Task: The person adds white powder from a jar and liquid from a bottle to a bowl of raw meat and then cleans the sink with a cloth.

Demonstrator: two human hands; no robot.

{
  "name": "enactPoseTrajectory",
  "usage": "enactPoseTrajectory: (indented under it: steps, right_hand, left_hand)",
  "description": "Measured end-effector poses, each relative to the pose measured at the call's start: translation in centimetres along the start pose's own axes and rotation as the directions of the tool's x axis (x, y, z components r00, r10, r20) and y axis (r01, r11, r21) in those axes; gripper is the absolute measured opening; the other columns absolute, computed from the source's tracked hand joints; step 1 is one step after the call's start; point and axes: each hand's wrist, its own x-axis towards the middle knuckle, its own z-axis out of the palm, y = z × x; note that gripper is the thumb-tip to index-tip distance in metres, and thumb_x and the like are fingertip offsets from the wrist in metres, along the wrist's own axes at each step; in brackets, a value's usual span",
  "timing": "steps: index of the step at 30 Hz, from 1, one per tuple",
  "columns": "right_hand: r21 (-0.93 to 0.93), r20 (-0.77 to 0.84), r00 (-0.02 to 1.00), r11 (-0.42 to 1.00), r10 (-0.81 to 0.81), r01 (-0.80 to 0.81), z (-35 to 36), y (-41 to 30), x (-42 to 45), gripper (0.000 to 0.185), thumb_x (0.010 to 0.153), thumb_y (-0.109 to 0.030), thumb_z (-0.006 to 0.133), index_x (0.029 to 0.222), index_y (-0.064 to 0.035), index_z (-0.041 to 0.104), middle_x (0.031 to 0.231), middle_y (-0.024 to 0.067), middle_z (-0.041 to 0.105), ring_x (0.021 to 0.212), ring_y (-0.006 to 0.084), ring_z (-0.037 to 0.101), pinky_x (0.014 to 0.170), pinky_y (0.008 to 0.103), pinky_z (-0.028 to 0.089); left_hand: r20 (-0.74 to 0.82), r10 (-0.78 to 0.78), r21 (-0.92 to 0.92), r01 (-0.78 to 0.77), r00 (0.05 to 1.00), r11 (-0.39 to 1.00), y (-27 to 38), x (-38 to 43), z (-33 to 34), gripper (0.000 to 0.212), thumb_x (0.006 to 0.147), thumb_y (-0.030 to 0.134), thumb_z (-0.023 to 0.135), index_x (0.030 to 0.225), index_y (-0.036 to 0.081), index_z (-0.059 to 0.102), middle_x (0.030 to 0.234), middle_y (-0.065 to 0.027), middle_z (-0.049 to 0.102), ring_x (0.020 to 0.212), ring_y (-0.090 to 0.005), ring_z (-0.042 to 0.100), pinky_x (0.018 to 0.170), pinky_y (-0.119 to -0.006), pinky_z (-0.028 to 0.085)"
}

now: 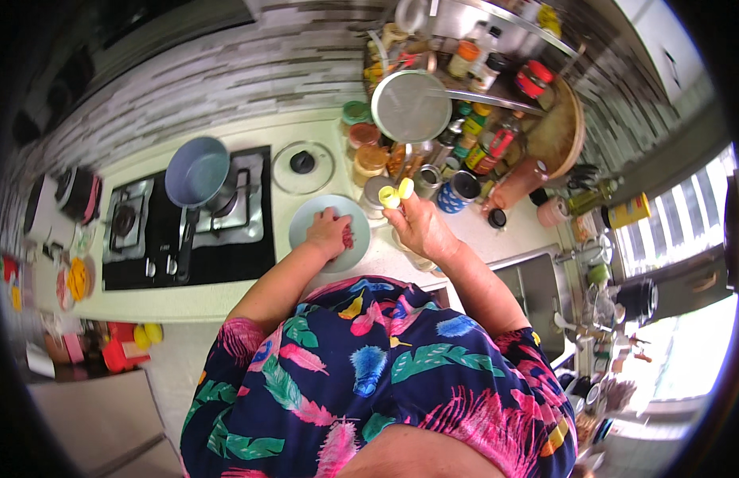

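My left hand (328, 235) is down in a pale blue plate (303, 214), its fingers touching small dark-red pieces (348, 237) that look like chopped meat. Whether the fingers grip any of it is hidden. Above and to the right of the plate, my right hand (428, 230) grips a small container with a yellow flip-top cap (389, 196). The cap's lid stands up, and its round mouth faces me. My fingers and palm hide most of the container's body. Just behind that hand stand several lidded jars (370, 162).
A blue saucepan (197, 172) stands on the gas hob (244, 251), its handle pointing towards me. A glass lid (303, 167) lies behind the plate. Several bottles and a splatter screen (411, 106) crowd the back right. The sink (533, 293) is at the right.
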Motion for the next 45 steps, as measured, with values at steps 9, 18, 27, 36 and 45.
enactPoseTrajectory:
  steps: [9, 18, 27, 36, 45]
  right_hand:
    - [0.122, -0.37, 0.907, 0.979, 0.199, -0.165, -7.7, 4.6, -5.4, 0.021, 0.094, -0.015, 0.054, 0.109, 0.0006, 0.054, 0.09, 0.0129, 0.066, 0.085, 0.0197, 0.064, 0.077, 0.0323, 0.05]
    - [0.082, -0.681, 0.728, 0.996, 0.079, -0.031, -17.4, 9.3, -2.2, 0.018, 0.098, -0.015, 0.047, 0.107, -0.0001, 0.052, 0.088, 0.0066, 0.062, 0.082, 0.0127, 0.057, 0.075, 0.027, 0.046]
    - [0.237, -0.737, 0.662, 0.969, 0.136, 0.064, -18.1, 18.5, 3.6, 0.017, 0.097, -0.013, 0.051, 0.108, -0.001, 0.054, 0.094, 0.0054, 0.064, 0.089, 0.0133, 0.058, 0.083, 0.0273, 0.045]
    - [0.24, -0.688, 0.705, 0.971, 0.169, 0.003, -15.7, 24.3, 6.8, 0.026, 0.096, -0.018, 0.054, 0.114, 0.0002, 0.052, 0.099, 0.0096, 0.065, 0.094, 0.0181, 0.059, 0.085, 0.0312, 0.045]
    - [0.281, -0.615, 0.757, 0.958, 0.221, -0.052, -14.1, 33.7, 6.8, 0.021, 0.097, -0.02, 0.052, 0.104, -0.0018, 0.058, 0.094, 0.0043, 0.061, 0.088, 0.0117, 0.054, 0.081, 0.0269, 0.043]
  left_hand:
    - [-0.035, 0.024, -0.223, -0.032, 0.999, 0.974, -1.1, 1.2, -1.2, 0.013, 0.079, 0.019, 0.063, 0.087, 0.009, 0.064, 0.105, -0.0176, 0.058, 0.094, -0.0339, 0.059, 0.084, -0.041, 0.048]
    - [-0.026, 0.205, -0.059, -0.206, 0.978, 0.977, -3.5, -3.0, -0.2, 0.056, 0.074, 0.01, 0.07, 0.126, 0.022, 0.054, 0.138, -0.0117, 0.043, 0.123, -0.0351, 0.043, 0.104, -0.038, 0.038]
    - [0.067, 0.047, 0.161, -0.057, 0.997, 0.985, 0.8, -0.1, -0.2, 0.027, 0.085, 0.017, 0.05, 0.111, 0.019, 0.058, 0.117, -0.0177, 0.048, 0.097, -0.0402, 0.058, 0.083, -0.045, 0.049]
    - [-0.12, -0.17, -0.099, 0.159, 0.978, 0.982, -1.6, 0.9, 0.4, 0.018, 0.081, 0.015, 0.058, 0.098, 0.009, 0.06, 0.101, -0.017, 0.062, 0.09, -0.0369, 0.061, 0.079, -0.045, 0.05]
    - [0.196, 0.008, -0.601, 0.114, 0.981, 0.791, -1.1, -1.5, -2.3, 0.032, 0.075, 0.007, 0.061, 0.106, 0.014, 0.06, 0.102, -0.0148, 0.062, 0.095, -0.0336, 0.059, 0.085, -0.04, 0.047]
